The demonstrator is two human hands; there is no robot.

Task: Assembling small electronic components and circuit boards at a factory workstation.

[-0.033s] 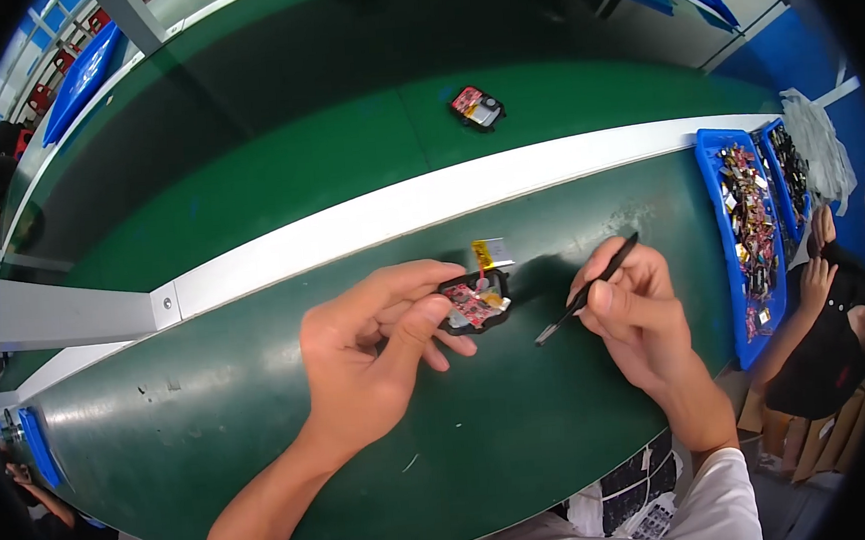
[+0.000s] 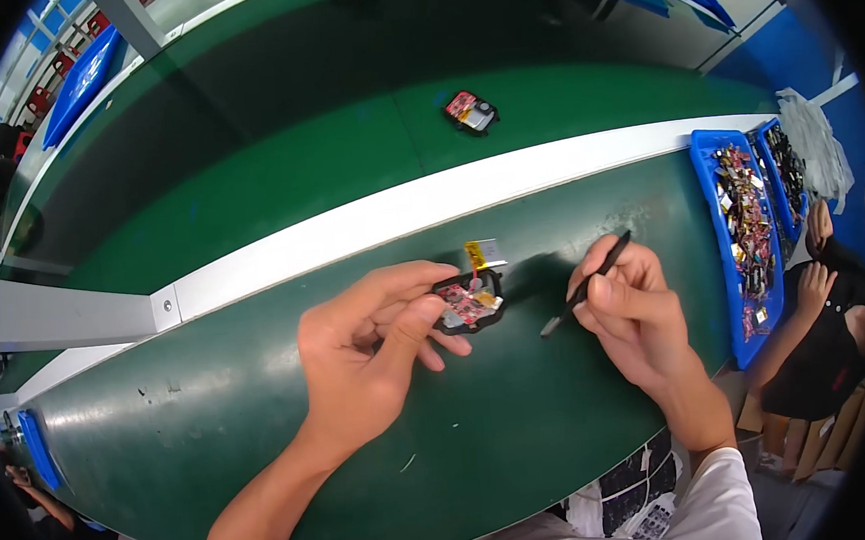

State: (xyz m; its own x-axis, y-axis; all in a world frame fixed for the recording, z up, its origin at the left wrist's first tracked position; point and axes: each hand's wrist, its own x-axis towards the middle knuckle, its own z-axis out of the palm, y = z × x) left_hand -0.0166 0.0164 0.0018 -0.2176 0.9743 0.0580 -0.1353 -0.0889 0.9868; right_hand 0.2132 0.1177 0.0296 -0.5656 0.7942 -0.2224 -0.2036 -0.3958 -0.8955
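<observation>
Small black device shell (image 2: 469, 303) with a red circuit board showing inside, pinched between thumb and fingers of the left hand (image 2: 374, 359) and held just above the dark green bench mat (image 2: 261, 402). Silver pouch cell with a yellow tab (image 2: 482, 254) sticking up from the far edge of the shell, apparently attached, though too small to tell for sure. Right hand (image 2: 631, 306) closed around a thin black pen-like tool (image 2: 586, 285), held as for writing, tip angled down and left, near the shell but apart from it.

Seemingly in the middle of working on the opened unit: part steadied in one hand, tool poised beside it and not yet in contact. Next move probably calls for bringing the tip across to the board or the cell while keeping the shell still, with a light touch so as not to tear the tab.

Beyond the white rail (image 2: 428, 202), a second similar unit (image 2: 471, 113) lying alone on the brighter green belt (image 2: 296, 179). At the right, blue trays (image 2: 711, 240) filled with small parts, and another person's arm (image 2: 806, 304) beside them.
</observation>
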